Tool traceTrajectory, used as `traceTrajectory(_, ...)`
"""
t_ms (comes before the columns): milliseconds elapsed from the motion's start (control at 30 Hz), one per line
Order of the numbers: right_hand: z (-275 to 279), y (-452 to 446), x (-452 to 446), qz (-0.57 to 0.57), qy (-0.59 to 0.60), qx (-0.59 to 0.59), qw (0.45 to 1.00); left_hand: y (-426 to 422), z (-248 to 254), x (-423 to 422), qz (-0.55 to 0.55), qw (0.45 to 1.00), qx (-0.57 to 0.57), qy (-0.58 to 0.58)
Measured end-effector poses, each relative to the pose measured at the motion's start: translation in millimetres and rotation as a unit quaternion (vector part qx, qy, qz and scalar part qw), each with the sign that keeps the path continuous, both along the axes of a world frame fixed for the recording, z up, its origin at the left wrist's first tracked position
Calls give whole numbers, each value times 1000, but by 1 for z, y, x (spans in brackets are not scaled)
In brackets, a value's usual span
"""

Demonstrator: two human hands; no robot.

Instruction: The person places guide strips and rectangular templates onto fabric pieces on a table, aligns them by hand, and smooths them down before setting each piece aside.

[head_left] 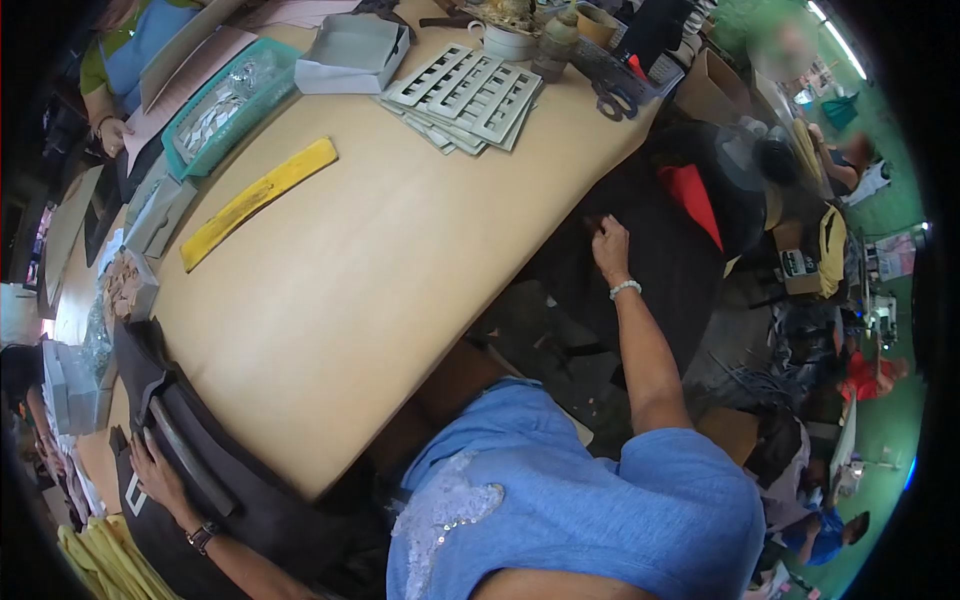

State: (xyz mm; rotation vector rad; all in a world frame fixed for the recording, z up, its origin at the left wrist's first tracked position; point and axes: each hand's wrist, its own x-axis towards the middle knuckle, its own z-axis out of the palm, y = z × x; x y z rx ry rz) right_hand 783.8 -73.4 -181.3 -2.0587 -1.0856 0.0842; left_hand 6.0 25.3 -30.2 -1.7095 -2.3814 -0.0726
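Observation:
My left hand, with a watch on its wrist, lies flat with fingers stretched on dark brown material that drapes over the table's near left corner. Beside it a long grey bar or strip rests on that material, and a small pale rectangular frame shows near the palm. My right hand, wearing a beaded bracelet, is held out past the table edge over a large dark sheet. Its fingers are pinched together at a small dark brown bit that I cannot make out.
On the tan table lie a yellow strip, a teal basket, a white box, stacked slotted templates and scissors. A red piece lies beyond my right hand. A co-worker's hand is across the table.

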Motion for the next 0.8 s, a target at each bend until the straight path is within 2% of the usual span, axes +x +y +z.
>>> traceTrajectory(100,9,5,10,18,-80,-7,997,2,-2,-7,10,1000,-9,9)
traceTrajectory(200,33,10,14,-23,-37,-62,997,3,-5,-13,26,999,-14,25)
traceTrajectory(333,53,13,22,-48,-52,-54,996,3,-5,-13,-13,1000,-17,20)
traceTrajectory(433,64,12,29,-61,-31,-156,985,2,-1,-6,3,1000,-6,-4)
traceTrajectory(533,66,9,35,-7,-44,-148,988,3,-4,-14,6,1000,-8,6)
traceTrajectory(700,52,2,47,42,-98,-61,992,3,-1,-9,-1,1000,-21,7)
traceTrajectory(800,51,0,50,-2,-78,-54,995,0,-7,-9,-18,995,93,26)
